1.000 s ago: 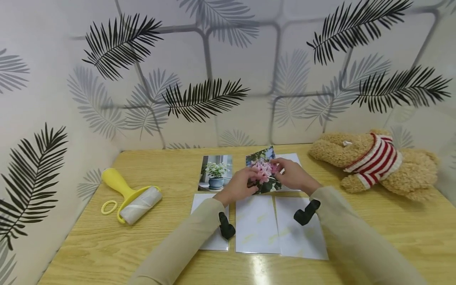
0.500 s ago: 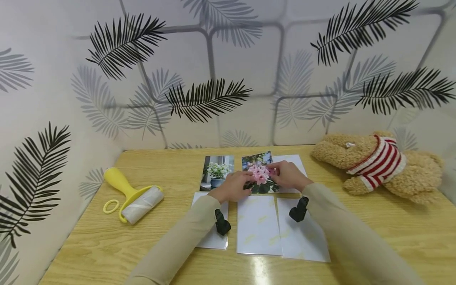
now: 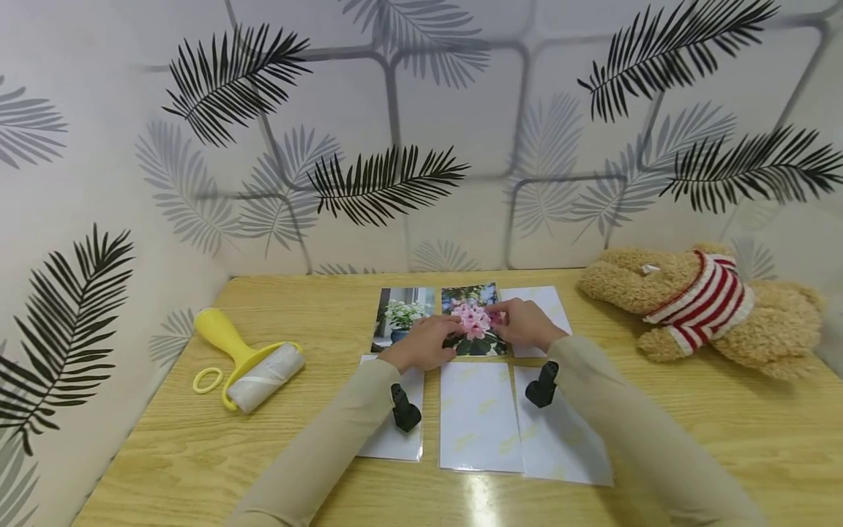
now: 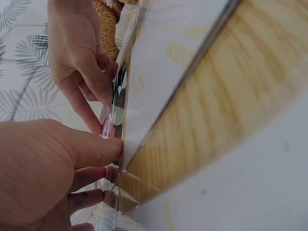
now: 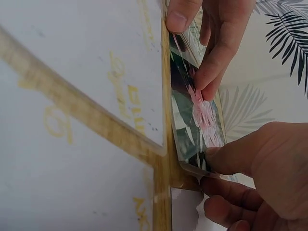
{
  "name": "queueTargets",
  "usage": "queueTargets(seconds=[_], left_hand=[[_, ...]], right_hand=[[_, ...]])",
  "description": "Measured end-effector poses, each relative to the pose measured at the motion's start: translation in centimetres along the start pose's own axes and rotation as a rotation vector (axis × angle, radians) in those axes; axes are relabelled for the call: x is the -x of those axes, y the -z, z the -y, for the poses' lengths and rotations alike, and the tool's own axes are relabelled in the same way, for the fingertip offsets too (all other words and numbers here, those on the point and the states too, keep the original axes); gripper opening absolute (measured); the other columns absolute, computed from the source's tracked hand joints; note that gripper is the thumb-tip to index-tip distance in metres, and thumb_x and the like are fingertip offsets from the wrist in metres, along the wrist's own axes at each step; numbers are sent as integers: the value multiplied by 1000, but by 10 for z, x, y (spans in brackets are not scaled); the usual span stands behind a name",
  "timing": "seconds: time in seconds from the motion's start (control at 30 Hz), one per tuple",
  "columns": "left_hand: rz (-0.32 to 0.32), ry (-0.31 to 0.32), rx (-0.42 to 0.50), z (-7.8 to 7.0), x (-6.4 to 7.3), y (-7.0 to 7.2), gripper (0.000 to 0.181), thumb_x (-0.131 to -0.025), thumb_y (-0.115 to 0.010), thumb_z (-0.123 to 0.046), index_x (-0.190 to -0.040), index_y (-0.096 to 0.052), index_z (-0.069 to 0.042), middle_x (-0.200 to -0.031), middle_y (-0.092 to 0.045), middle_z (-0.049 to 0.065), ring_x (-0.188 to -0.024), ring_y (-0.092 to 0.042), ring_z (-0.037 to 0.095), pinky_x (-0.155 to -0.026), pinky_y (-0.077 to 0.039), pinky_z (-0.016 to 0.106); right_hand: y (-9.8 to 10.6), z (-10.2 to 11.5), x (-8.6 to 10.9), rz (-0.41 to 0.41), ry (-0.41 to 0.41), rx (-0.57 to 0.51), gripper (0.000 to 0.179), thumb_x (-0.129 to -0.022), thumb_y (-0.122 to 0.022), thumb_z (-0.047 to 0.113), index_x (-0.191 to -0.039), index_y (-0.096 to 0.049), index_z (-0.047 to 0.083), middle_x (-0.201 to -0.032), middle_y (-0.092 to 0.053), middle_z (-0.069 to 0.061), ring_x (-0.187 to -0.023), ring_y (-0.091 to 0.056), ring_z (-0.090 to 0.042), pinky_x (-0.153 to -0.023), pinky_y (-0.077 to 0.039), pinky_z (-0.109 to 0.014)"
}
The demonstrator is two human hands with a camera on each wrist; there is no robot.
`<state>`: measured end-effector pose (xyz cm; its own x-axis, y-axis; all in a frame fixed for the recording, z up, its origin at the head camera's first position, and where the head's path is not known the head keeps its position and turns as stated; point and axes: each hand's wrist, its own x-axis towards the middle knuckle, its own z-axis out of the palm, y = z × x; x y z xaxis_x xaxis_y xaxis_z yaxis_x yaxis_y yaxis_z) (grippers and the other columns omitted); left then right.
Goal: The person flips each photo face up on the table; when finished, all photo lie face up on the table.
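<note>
A glossy photo of pink flowers [image 3: 473,322] lies almost flat on the table between both hands. My right hand [image 3: 523,322] pinches its right edge, the thumb on top near a corner in the right wrist view and the other fingers beside and below the edge. From the left, my left hand [image 3: 426,342] rests with its fingertips on the photo's left side, its thumb along the near edge in the left wrist view. This hand partly covers a second photo, of a white-flowered plant in a blue pot [image 3: 403,315].
A white sheet [image 3: 543,304] lies face down right of the photos. Several white-backed sheets [image 3: 481,417] form a nearer row. A yellow-handled roller [image 3: 250,362] and yellow ring [image 3: 207,380] lie left; a teddy bear [image 3: 705,304] lies right. A patterned wall [image 3: 454,212] borders the table.
The pink-flower photo has come down from a tilt, turned straighter and shifted left, beside the plant photo. Both hands have moved left with it.
</note>
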<state>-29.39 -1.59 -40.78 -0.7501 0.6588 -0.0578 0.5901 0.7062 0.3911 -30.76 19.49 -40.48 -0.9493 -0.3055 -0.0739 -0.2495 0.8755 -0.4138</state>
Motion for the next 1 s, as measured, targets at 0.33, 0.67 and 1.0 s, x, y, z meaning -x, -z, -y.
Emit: queueTargets(seconds=[0.33,0.67,1.0], left_hand=[[-3,-2,21,1,2,2,40,-93,-60,-12,-133,-57,-7,-148,-44,12,-139,-37,32,-112,-26,56],[-65,14,146,-6,-4,-4,52,-99,-52,-16,-147,-35,-6,-155,-31,13,-145,-26,29,-114,-18,55],[-111,-114,189,-36,-32,-13,44,-96,-57,-15,-137,-49,-2,-144,-47,15,-134,-44,29,-109,-33,50]], right_hand=[[-2,1,5,-74,-25,18,33,-88,-66,18,-117,-64,3,-80,-62,-8,-69,-50,-18,-69,-44,-35],[13,-21,28,-197,-39,-32,29,-92,-58,14,-115,-61,-3,-89,-59,-16,-78,-54,-25,-66,-44,-35],[14,-57,53,-289,-82,-144,34,-92,-56,11,-119,-58,-9,-114,-54,-33,-112,-41,-44,-89,-38,-55]])
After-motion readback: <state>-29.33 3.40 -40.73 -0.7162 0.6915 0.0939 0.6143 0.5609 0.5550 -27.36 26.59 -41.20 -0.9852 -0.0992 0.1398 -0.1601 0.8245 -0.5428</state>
